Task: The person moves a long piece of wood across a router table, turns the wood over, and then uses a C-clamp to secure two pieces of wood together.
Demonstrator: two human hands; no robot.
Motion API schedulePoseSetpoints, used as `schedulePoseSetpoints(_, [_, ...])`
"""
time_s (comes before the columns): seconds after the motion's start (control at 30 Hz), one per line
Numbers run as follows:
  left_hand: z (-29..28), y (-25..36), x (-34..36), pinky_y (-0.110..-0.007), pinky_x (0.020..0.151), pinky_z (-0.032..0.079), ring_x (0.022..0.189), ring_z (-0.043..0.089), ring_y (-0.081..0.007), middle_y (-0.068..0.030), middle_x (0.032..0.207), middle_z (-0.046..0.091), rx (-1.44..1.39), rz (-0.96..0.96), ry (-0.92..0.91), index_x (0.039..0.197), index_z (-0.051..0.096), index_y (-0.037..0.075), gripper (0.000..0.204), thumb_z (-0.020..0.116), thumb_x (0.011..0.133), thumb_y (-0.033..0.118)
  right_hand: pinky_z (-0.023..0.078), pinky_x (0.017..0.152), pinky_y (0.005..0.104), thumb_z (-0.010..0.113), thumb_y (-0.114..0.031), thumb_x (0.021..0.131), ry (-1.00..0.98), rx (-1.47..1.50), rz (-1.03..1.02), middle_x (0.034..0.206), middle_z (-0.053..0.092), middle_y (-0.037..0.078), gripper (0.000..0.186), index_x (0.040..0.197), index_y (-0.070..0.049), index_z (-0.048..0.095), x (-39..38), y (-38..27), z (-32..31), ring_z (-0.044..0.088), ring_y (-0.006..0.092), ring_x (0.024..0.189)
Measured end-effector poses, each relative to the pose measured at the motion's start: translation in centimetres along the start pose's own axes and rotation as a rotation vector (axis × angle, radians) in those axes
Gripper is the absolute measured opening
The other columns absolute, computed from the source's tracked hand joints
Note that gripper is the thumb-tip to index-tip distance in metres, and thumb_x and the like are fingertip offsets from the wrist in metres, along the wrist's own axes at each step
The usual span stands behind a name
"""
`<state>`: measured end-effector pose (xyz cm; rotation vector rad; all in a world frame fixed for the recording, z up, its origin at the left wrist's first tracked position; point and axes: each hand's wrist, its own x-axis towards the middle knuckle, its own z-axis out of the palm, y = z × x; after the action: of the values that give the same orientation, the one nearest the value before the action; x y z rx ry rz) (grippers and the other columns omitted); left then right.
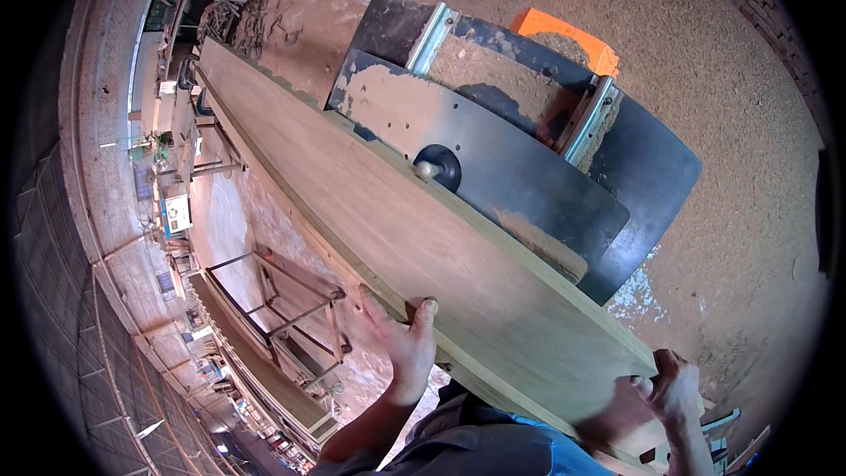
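Note:
A long, pale wooden panel (379,203) with a raised strip along its edge runs slantwise from the upper left to the lower right. Its far long side lies against a dark metal machine table (520,159) dusted with sawdust. On that table a round black fitting with a pale, shiny spindle (428,169) stands right beside the panel's edge. My left hand (412,348) grips the near long edge, thumb on top and fingers along the side. At the panel's lower right end, my right hand (677,388) is closed round the corner; some of its fingers are hidden.
Two metal rails (589,123) cross the machine table, and an orange part (573,33) sticks out behind it. Sawdust (705,106) covers the floor on the right. At left stand a metal frame stand (300,317) and a long wooden piece (256,370). Scrap wood (238,18) is heaped at the upper left.

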<state>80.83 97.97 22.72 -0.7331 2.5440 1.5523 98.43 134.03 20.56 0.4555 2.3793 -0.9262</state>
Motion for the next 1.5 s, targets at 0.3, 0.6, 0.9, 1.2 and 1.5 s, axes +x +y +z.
schedulePoseSetpoints(0.3, [0.4,0.9,0.0,-0.032,0.106,0.042,0.118,0.048,-0.0196,-0.017,0.146,0.038,0.023,0.022,-0.011,0.161,0.002,-0.005,0.101,0.074,0.09,0.003,0.041,0.054,0.0487,0.042,-0.09,0.084,-0.007,0.006,-0.004,0.063,0.046,0.019,0.088,0.067,-0.003,0.045,0.0,0.1,0.0,0.054,0.0433,0.059])
schedulePoseSetpoints(0.6, [0.4,1.0,-0.2,-0.031,0.099,0.044,0.107,0.05,-0.0184,-0.0143,0.129,0.043,0.031,0.015,0.0,0.161,-0.001,0.0,0.101,0.071,0.09,-0.004,0.04,0.053,0.0472,0.041,-0.091,0.083,0.031,0.002,-0.023,0.063,0.046,0.019,0.091,0.067,-0.002,0.046,-0.1,0.3,0.3,0.054,0.0411,0.057])
schedulePoseSetpoints(0.9, [0.2,0.7,-0.2,-0.034,0.115,0.034,0.131,0.042,-0.023,-0.0192,0.155,0.03,0.064,-0.008,0.013,0.161,0.0,-0.003,0.103,0.075,0.091,0.006,0.04,0.051,0.0452,0.041,-0.091,0.084,-0.014,0.004,0.011,0.061,0.045,0.017,0.09,0.067,-0.003,0.047,0.0,-0.3,-0.3,0.055,0.039,0.055])
schedulePoseSetpoints(1.2, [0.3,1.1,-0.2,-0.037,0.116,0.032,0.135,0.039,-0.0256,-0.0202,0.153,0.031,0.119,-0.002,0.018,0.16,0.003,-0.006,0.102,0.076,0.091,0.009,0.04,0.051,0.0445,0.04,-0.091,0.084,0.002,0.013,0.008,0.06,0.044,0.016,0.09,0.067,-0.003,0.046,0.0,-0.3,-0.2,0.054,0.037,0.053])
schedulePoseSetpoints(1.5, [-0.1,0.6,0.0,-0.037,0.117,0.031,0.135,0.038,-0.0268,-0.0213,0.152,0.03,0.263,0.037,0.034,0.16,0.006,-0.007,0.101,0.077,0.09,0.01,0.039,0.05,0.0441,0.041,-0.092,0.083,0.007,0.033,0.018,0.06,0.044,0.016,0.091,0.066,-0.003,0.046,-0.1,-0.1,-0.1,0.053,0.0365,0.053])
